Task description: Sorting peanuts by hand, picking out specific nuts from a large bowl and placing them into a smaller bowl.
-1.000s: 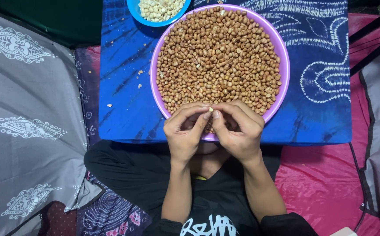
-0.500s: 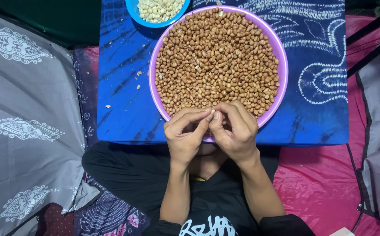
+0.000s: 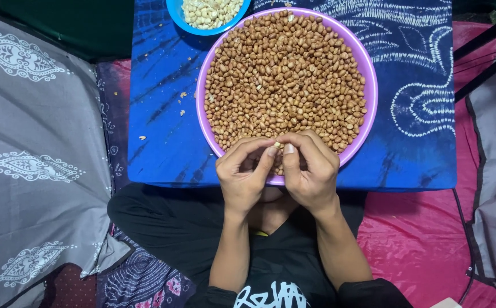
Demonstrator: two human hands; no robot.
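Both hands are close together in the lower middle of the frame, over the near edge of a big purple bowl (image 3: 370, 74). The left hand (image 3: 245, 174) and the right hand (image 3: 310, 171) each pinch one small peanut (image 3: 278, 145) between thumb and first finger, so the fingers (image 3: 272, 152) of both hands are pressed together on it. The other fingers are curled in. The purple bowl is full of brown peanuts (image 3: 285, 74) and sits in the middle top of the frame on a worktop (image 3: 156, 131) covered with a blue patterned cloth. A small blue bowl (image 3: 175, 11) with pale peeled nuts (image 3: 209, 10) is at the top, just left of the purple bowl. Little bits of skin (image 3: 182, 102) lie on the cloth to the left. Grey patterned cloth (image 3: 31, 142) fills the left side and pink sheet (image 3: 424, 239) shows at lower right.
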